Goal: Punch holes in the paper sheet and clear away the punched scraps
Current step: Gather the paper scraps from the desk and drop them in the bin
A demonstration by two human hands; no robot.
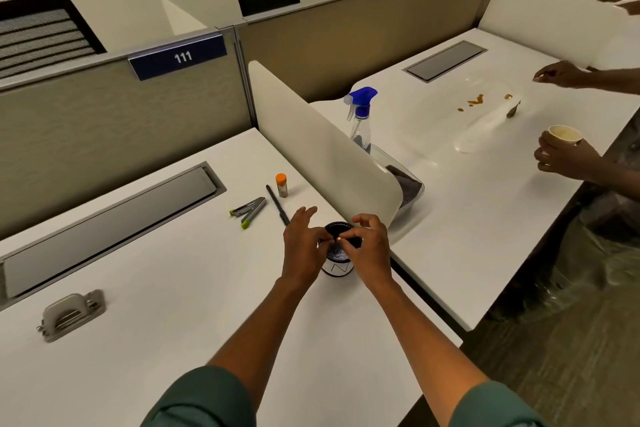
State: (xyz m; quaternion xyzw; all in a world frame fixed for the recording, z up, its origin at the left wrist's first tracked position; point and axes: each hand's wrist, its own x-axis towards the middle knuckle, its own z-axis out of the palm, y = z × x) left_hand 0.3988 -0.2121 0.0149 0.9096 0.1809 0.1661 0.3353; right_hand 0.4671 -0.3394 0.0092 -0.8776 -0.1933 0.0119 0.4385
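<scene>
Paper scraps [340,238]: near weightless, soft, cling to skin; pinch by fingertips | location: over dark cup [337,255] near tabletop's [156,340] right edge | your left hand [302,243] and right hand [370,246]: fingertips meet in a pinch above the rim, forearms converging, contents too small to confirm | hole punch [71,314] at left edge, sheet unseen.

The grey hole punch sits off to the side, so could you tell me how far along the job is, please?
Punching looks finished: the grey metal hole punch lies untouched. In hand: the left hand and right hand pinch something tiny over the black round cup, apparently dropping scraps. No paper sheet is visible; any remaining scraps cannot be seen.
</scene>
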